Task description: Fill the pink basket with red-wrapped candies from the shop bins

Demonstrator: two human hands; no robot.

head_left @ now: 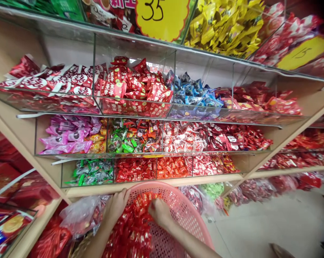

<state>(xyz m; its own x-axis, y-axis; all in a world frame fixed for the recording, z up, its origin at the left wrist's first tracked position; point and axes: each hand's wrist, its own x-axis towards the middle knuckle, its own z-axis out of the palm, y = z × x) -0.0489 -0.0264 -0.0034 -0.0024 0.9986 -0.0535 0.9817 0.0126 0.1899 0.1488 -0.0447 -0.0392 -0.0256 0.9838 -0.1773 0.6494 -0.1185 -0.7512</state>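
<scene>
A pink perforated plastic basket (187,215) sits below the lowest shelf, with a heap of red-wrapped candies (133,229) along its left side. My left hand (120,202) is closed on the basket's rim at the upper left, its fingers bent over the edge. Inside the basket, my right hand (159,213) is curled into a fist against the upper part of the heap, closed on red-wrapped candies. Its palm side is turned away, so how many it holds is hidden. Orange-red candies (174,167) fill a compartment of the bottom shelf just beyond the basket.
Clear-walled shelf tiers hold wrapped candies, including purple ones (70,134) and blue ones (195,91). Yellow price signs (162,16) hang above. Plastic bags of candy (81,215) lie under the shelf at left, and others (258,190) stand on the tiled floor (258,222) at right.
</scene>
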